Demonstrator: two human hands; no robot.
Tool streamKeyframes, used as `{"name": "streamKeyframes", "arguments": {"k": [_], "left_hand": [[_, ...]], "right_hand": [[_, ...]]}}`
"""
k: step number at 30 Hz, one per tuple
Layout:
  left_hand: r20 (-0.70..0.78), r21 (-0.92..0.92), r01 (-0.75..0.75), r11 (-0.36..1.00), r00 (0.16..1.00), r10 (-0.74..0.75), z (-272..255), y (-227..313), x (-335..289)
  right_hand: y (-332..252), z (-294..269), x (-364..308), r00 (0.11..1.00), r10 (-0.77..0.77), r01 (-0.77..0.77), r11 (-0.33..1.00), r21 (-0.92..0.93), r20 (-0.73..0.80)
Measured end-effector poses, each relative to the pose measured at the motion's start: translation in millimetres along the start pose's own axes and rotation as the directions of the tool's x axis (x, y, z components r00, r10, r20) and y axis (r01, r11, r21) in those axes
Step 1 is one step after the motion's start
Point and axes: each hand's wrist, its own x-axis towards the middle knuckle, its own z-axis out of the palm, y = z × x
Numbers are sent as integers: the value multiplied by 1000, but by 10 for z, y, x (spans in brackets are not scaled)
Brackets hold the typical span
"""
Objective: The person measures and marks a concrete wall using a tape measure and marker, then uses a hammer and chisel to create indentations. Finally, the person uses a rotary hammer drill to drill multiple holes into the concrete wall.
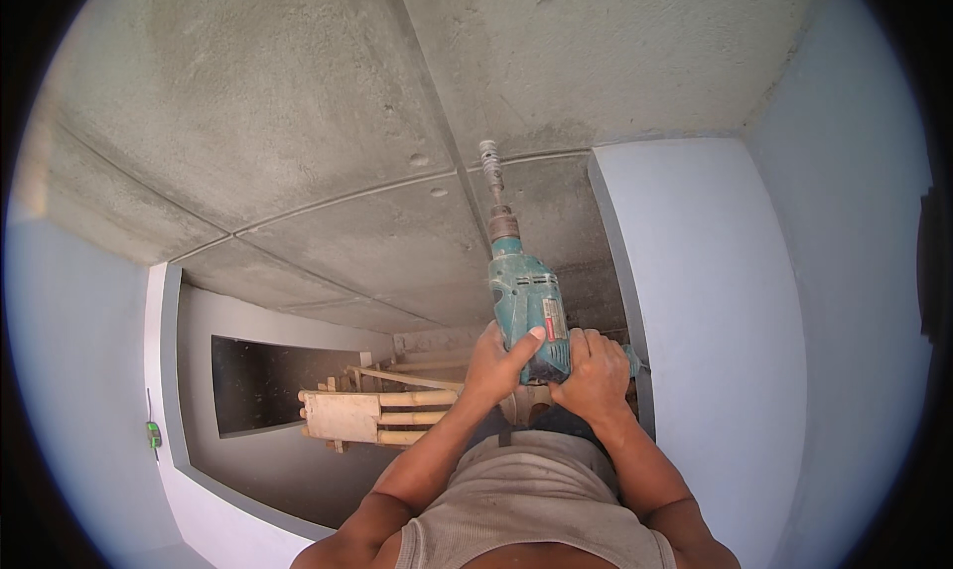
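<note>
A dusty teal power drill [526, 306] points up and away from me, under a grey concrete ceiling [328, 82]. A thick, pale, ridged bit [490, 170] sits in its brownish chuck [503, 221]. Whether the bit's tip touches the concrete, I cannot tell. My left hand [498, 365] is wrapped round the left side of the drill body, its thumb lying across the casing. At the rear, my right hand [596, 375] is closed round the drill's handle end, which is mostly hidden by the fingers.
Bamboo poles with a pale board [342, 417] stand below to the left, before a dark wall opening [268, 385]. A white beam [705, 301] runs close on my right. A small green-and-black device [153, 434] is at the left wall. Grooves cross the ceiling.
</note>
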Motion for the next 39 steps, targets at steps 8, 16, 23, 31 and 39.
{"name": "streamKeyframes", "arguments": {"k": [8,16,23,31,39], "left_hand": [[-11,-13,-26,1000,1000,26,9,-44,22],[28,-43,-2,999,1000,3,-6,-39,17],[23,-42,11,999,1000,-11,-19,-49,31],[2,-29,-6,1000,1000,6,-4,6,4],[5,-20,-2,1000,1000,2,-13,-60,35]], "right_hand": [[-18,-42,32,998,-33,33,999,-7,-52],[-11,-58,44,994,-60,58,998,-27,-89],[-38,-93,52,996,-62,59,997,-45,-72],[-26,-19,33,998,-39,39,999,9,-59],[-27,-86,40,999,-37,37,999,-3,-33]]}}
